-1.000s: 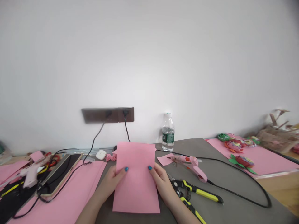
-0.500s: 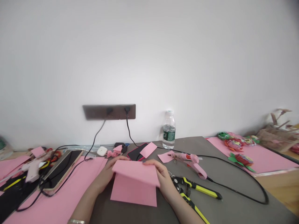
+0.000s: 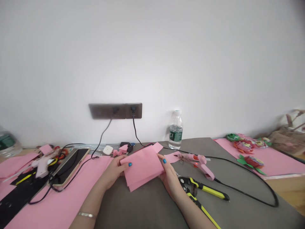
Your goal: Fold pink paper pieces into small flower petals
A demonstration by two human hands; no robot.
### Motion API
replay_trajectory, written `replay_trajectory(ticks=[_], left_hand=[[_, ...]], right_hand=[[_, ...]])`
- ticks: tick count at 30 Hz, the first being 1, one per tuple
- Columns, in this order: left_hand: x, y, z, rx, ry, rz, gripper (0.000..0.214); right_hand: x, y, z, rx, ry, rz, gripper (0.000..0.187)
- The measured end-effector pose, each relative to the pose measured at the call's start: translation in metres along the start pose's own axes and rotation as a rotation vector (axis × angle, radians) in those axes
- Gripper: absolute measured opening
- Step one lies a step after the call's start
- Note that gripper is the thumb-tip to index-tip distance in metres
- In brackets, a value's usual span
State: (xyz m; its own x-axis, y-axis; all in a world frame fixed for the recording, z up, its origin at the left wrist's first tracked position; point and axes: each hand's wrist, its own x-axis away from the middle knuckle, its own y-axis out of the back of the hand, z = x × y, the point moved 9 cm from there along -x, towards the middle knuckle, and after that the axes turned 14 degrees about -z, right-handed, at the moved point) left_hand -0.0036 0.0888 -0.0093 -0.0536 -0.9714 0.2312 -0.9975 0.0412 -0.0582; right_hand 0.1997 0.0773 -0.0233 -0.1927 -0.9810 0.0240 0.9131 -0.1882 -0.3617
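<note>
A folded pink paper sheet (image 3: 142,167) is held a little above the grey table (image 3: 147,206), tilted with its right end higher. My left hand (image 3: 116,171) pinches its left edge, thumb on top. At the right edge, my right hand (image 3: 169,176) grips the sheet in the same way. Both hands have blue-painted nails. A bracelet sits on my left wrist.
Yellow-handled pliers (image 3: 202,194) lie just right of my right hand. A pink glue gun (image 3: 200,160) with a black cable, a water bottle (image 3: 175,130), a tablet (image 3: 69,167) on large pink sheets (image 3: 59,203), paper flowers (image 3: 247,151) and a wall socket strip (image 3: 115,110) surround the area.
The flat pink sheet was folded in half toward me; now the folded sheet is lifted and turned slightly. The view shifted left.
</note>
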Motion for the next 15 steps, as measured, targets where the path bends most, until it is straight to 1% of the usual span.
replay_trajectory(ticks=[2, 5, 6, 7, 9, 10, 11, 12, 13, 15], left_hand=[[-0.003, -0.001, -0.002, 0.046, -0.049, -0.056, 0.036], [-0.002, -0.003, -0.005, 0.066, -0.096, -0.091, 0.034], [0.000, -0.004, -0.006, 0.062, -0.088, -0.071, 0.035], [0.003, -0.006, -0.004, 0.053, -0.056, -0.021, 0.038], [0.013, -0.012, 0.001, 0.035, 0.067, 0.158, 0.051], [0.021, -0.015, 0.004, 0.029, 0.144, 0.270, 0.060], [0.028, -0.016, 0.004, 0.036, 0.189, 0.345, 0.064], [0.031, -0.014, 0.003, 0.038, 0.202, 0.365, 0.065], [0.032, -0.011, 0.002, 0.024, 0.199, 0.349, 0.064], [0.029, -0.003, 0.002, -0.060, 0.171, 0.257, 0.056]], right_hand=[[0.000, -0.005, -0.002, 0.002, 0.001, 0.051, 0.055], [-0.001, -0.007, -0.003, 0.079, 0.028, 0.061, 0.053], [-0.001, -0.006, -0.002, 0.093, 0.029, 0.045, 0.053], [-0.001, -0.004, -0.002, 0.099, 0.024, 0.026, 0.053], [-0.001, -0.003, -0.004, 0.115, -0.008, 0.016, 0.053], [0.000, -0.004, -0.005, 0.132, -0.025, 0.027, 0.051], [0.001, -0.006, -0.006, 0.155, -0.030, 0.046, 0.049], [0.003, -0.008, -0.004, 0.184, -0.019, 0.073, 0.047], [0.004, -0.011, -0.002, 0.217, 0.007, 0.101, 0.044], [0.007, -0.016, 0.006, 0.274, 0.084, 0.142, 0.040]])
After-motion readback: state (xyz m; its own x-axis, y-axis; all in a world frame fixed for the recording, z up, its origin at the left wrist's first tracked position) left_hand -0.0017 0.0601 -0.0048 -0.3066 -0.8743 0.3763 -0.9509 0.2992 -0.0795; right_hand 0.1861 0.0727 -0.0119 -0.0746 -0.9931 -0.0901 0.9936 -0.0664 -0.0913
